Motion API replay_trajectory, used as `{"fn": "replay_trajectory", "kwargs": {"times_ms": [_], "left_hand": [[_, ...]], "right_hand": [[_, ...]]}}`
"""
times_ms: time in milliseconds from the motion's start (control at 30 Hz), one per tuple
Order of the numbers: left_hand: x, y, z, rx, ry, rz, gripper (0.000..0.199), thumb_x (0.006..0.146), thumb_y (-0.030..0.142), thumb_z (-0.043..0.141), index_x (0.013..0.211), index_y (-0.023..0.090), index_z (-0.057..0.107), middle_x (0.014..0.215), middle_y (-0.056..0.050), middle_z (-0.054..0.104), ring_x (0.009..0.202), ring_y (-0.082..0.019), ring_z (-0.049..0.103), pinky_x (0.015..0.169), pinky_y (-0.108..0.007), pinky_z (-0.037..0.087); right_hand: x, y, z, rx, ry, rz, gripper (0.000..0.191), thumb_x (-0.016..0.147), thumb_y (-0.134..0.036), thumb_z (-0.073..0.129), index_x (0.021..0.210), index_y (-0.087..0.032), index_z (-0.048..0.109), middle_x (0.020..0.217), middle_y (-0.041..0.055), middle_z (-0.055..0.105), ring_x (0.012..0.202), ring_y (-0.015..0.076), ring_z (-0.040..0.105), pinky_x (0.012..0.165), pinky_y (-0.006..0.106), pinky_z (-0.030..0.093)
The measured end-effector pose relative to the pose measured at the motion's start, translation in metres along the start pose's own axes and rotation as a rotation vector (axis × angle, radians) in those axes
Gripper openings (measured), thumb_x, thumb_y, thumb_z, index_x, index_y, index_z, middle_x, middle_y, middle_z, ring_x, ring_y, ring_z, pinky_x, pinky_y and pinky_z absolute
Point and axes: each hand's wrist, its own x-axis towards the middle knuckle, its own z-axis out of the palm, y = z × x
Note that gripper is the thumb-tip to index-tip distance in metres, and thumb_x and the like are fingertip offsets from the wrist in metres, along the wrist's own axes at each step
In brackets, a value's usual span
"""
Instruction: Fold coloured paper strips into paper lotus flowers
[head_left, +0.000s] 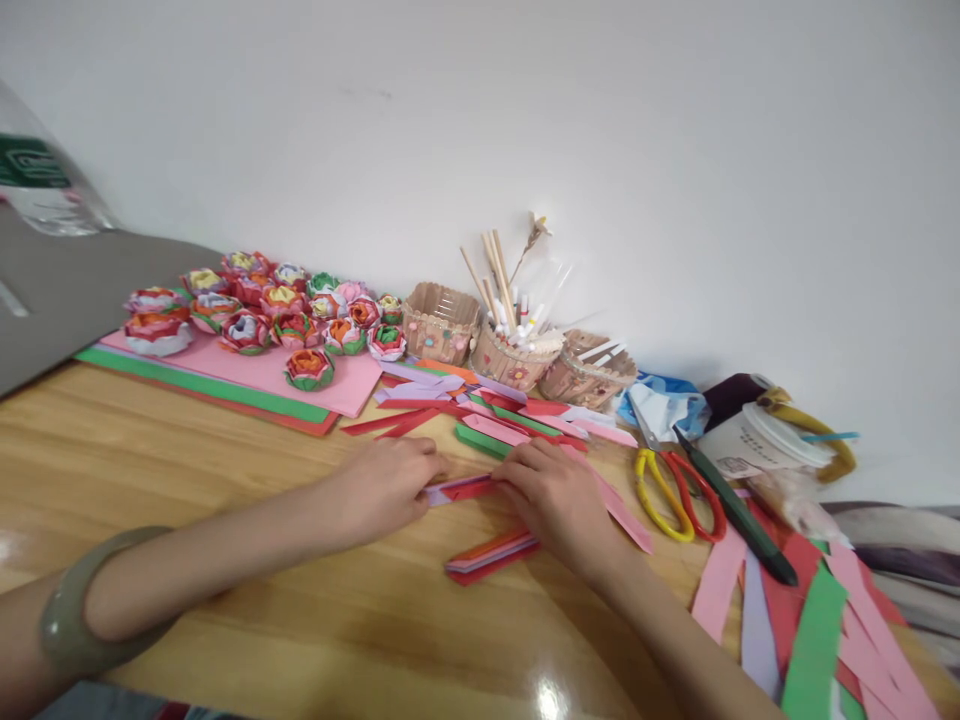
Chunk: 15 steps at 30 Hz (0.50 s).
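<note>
Between my two hands lies a folded paper strip [463, 489], lilac with red, just above the wooden table [300, 610] or resting on it. My left hand [386, 490] grips its left end with closed fingers. On the right end, the fingers of my right hand [559, 500] are bent around the strip, hiding part of it. A stack of folded red and pink strips [487, 558] lies below my right hand. Just beyond both hands is a loose pile of folded strips [480, 410] in red, pink, green, lilac and orange.
Several folded paper flowers [307, 369] sit at the left on coloured sheets [210, 370]. Decorated baskets [440, 325] stand along the wall, one with sticks and pens. At the right are scissors [667, 480], a dark green tool [742, 515], a paper cup [757, 440] and uncut-looking strips [814, 640].
</note>
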Motion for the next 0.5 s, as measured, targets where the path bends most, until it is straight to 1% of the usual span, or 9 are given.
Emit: {"fn": "replay_trajectory", "kwargs": {"times_ms": [67,100,233,333,433,500], "left_hand": [[0.000,0.000,-0.002,-0.010,-0.043,-0.017,0.025,0.081,0.015,0.045,0.095,0.020,0.065,0.090,-0.006,0.064,0.081,-0.021,0.061,0.072,-0.031,0.046],[0.000,0.000,-0.002,-0.012,-0.046,-0.018,0.026,0.081,0.014,0.043,0.094,0.020,0.064,0.089,-0.005,0.064,0.082,-0.020,0.061,0.072,-0.030,0.045],[0.003,0.002,-0.003,-0.005,0.004,-0.045,0.029,0.079,0.007,0.040,0.091,0.018,0.064,0.086,-0.005,0.061,0.081,-0.018,0.059,0.072,-0.029,0.044],[0.003,0.005,-0.004,-0.029,-0.014,-0.074,0.028,0.074,0.005,0.042,0.088,0.017,0.063,0.085,-0.005,0.059,0.079,-0.019,0.058,0.071,-0.029,0.043],[0.003,0.007,-0.005,-0.096,-0.012,-0.113,0.020,0.070,0.008,0.046,0.081,0.017,0.060,0.082,-0.003,0.058,0.073,-0.017,0.057,0.064,-0.027,0.042],[0.002,0.007,-0.004,-0.136,0.002,-0.124,0.013,0.071,0.013,0.049,0.078,0.017,0.059,0.082,-0.002,0.058,0.072,-0.017,0.056,0.062,-0.026,0.041]], "right_hand": [[0.000,0.000,0.000,0.000,-0.018,-0.005,0.014,0.082,-0.012,0.055,0.081,-0.020,0.067,0.073,0.0034,0.064,0.074,0.0181,0.057,0.062,0.026,0.039],[0.001,-0.001,0.000,0.002,-0.021,-0.006,0.013,0.082,-0.013,0.055,0.082,-0.019,0.067,0.074,0.0037,0.065,0.075,0.0180,0.057,0.062,0.026,0.039],[0.006,-0.003,-0.002,0.012,-0.037,0.004,0.010,0.082,-0.015,0.056,0.076,-0.017,0.064,0.074,0.0040,0.065,0.072,0.0175,0.057,0.062,0.026,0.039],[0.012,-0.005,-0.002,0.051,-0.068,0.036,0.011,0.079,-0.012,0.057,0.073,-0.018,0.063,0.073,0.0027,0.065,0.072,0.0169,0.058,0.061,0.025,0.039],[0.015,-0.005,0.000,0.120,-0.092,0.095,0.011,0.075,-0.010,0.059,0.071,-0.019,0.063,0.076,0.0014,0.064,0.074,0.0159,0.058,0.062,0.024,0.039],[0.016,-0.004,0.002,0.150,-0.094,0.127,0.009,0.074,-0.010,0.060,0.073,-0.019,0.062,0.082,0.0018,0.063,0.077,0.0156,0.058,0.063,0.024,0.040]]}}
